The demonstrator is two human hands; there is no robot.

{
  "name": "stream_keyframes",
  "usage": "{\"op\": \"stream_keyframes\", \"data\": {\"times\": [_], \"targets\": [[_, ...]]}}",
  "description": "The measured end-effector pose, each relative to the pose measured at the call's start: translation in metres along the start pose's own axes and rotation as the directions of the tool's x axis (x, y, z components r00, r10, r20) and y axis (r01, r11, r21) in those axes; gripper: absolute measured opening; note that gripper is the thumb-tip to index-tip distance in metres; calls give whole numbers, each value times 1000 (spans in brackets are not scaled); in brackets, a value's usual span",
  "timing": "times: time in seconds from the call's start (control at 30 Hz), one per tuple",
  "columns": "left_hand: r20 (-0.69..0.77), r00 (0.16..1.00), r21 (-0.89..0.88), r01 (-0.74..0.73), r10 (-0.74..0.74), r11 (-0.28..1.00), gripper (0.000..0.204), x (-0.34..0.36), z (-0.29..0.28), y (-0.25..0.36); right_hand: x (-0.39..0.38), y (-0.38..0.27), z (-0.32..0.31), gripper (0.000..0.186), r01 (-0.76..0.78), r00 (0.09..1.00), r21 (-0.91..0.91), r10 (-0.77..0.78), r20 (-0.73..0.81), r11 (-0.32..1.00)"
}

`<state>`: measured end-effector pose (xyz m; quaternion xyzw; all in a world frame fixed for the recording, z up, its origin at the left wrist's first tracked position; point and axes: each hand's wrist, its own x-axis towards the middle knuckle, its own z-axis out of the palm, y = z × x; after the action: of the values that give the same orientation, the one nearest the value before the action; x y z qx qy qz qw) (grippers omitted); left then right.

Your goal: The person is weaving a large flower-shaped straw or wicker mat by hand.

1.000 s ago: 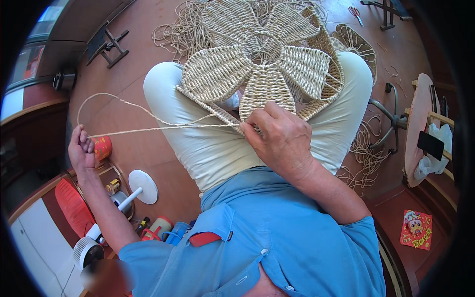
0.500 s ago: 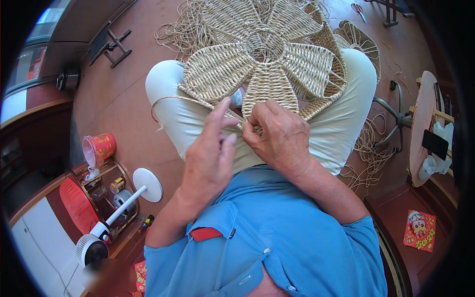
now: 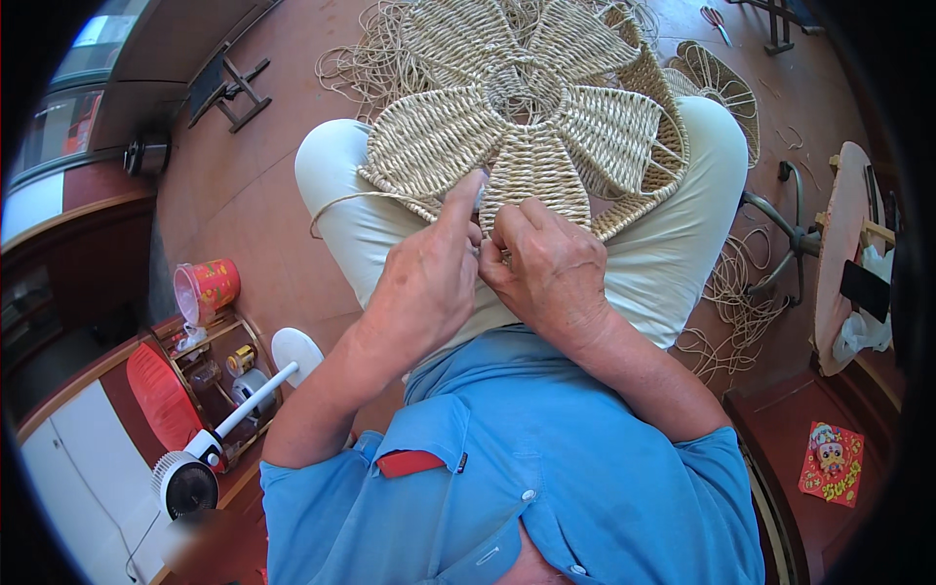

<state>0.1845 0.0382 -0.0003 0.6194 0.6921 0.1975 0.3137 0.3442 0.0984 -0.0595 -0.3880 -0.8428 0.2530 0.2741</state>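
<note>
Left hand (image 3: 431, 268) moved inward, grip unclear; right hand (image 3: 551, 261) pinches woven flower's (image 3: 536, 166) near edge; little room between.

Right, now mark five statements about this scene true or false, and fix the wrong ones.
1. The hands are far apart. False: the left hand and right hand are close together at the near edge of the woven flower piece.
2. Loose cord lies on the floor to the person's right. True.
3. The fan is on the right. False: the white fan is on the left.
4. A red bucket is on the left. True.
5. The shirt is green. False: the shirt is blue.
</note>
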Motion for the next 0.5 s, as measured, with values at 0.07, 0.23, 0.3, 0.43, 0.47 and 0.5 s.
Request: {"op": "stream_keyframes", "data": {"times": [0.07,0.23,0.3,0.43,0.47,0.5], "targets": [[172,961,-232,255,-218,939,70,8,-6,-3,0,2,-1,19,0,1000,-1,0,0,1000],[344,903,-584,420,-257,695,71,11,-10,-12,-3,5,-10,17,33,999,58,-35,31,998],[370,897,-644,435,-242,629,71,14,-9,-13,-6,9,-14,16,52,996,107,-59,63,993],[523,804,-636,589,-283,499,73,33,-12,-10,-8,11,-22,17,40,990,219,-68,123,975],[574,768,-621,634,-284,461,73,35,-13,-10,-8,12,-23,17,48,989,218,-77,128,975],[568,772,-628,631,-285,457,73,34,-12,-9,-9,12,-24,17,-4,986,251,-38,164,968]]}}
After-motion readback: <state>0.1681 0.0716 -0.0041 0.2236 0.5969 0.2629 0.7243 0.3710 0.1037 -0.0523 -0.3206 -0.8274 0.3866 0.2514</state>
